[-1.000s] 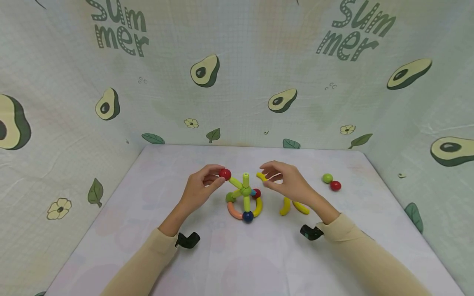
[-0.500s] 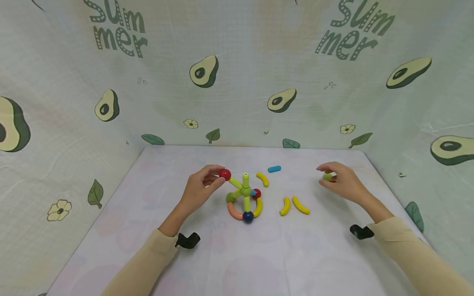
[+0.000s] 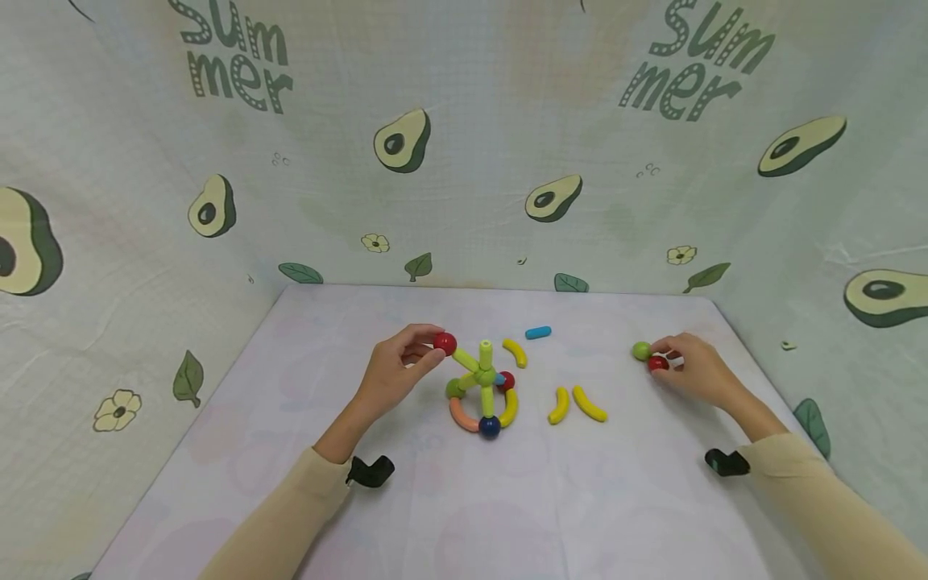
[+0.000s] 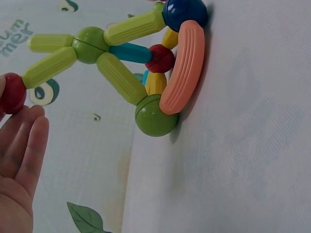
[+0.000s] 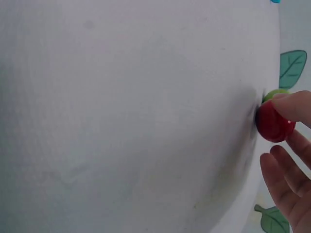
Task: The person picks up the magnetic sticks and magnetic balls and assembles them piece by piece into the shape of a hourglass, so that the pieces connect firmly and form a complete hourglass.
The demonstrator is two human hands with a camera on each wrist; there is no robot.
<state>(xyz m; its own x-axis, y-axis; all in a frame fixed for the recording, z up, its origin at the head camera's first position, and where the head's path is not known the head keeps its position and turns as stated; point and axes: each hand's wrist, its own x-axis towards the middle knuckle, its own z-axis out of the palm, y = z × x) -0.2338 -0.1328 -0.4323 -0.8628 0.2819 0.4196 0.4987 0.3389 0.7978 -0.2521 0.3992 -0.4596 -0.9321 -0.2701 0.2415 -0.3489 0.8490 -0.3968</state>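
My left hand [image 3: 395, 366] pinches a red ball [image 3: 445, 344] at the end of a light green rod. That rod joins a standing structure of magnetic sticks and balls, centred on a green ball [image 3: 484, 376]. Its base has a dark blue ball [image 3: 489, 426], a salmon curved stick [image 4: 184, 68], a yellow curved stick [image 3: 511, 408] and another green ball [image 4: 155, 115]. One light green rod [image 3: 486, 353] points up from the centre. Far to the right, my right hand [image 3: 692, 370] pinches a second red ball [image 5: 274, 121] on the table, close beside a loose green ball [image 3: 641, 350].
Loose yellow curved sticks lie right of the structure: one [image 3: 515, 352] behind, two [image 3: 558, 405] nearer the front. A short blue stick [image 3: 538, 332] lies farther back. A printed cloth wall [image 3: 464, 258] bounds the white table [image 3: 464, 499] at the back and sides.
My right hand has moved right, away from beside the structure, first to the loose green ball and then to the red one. The blue stick has come into view. My left hand keeps its hold.
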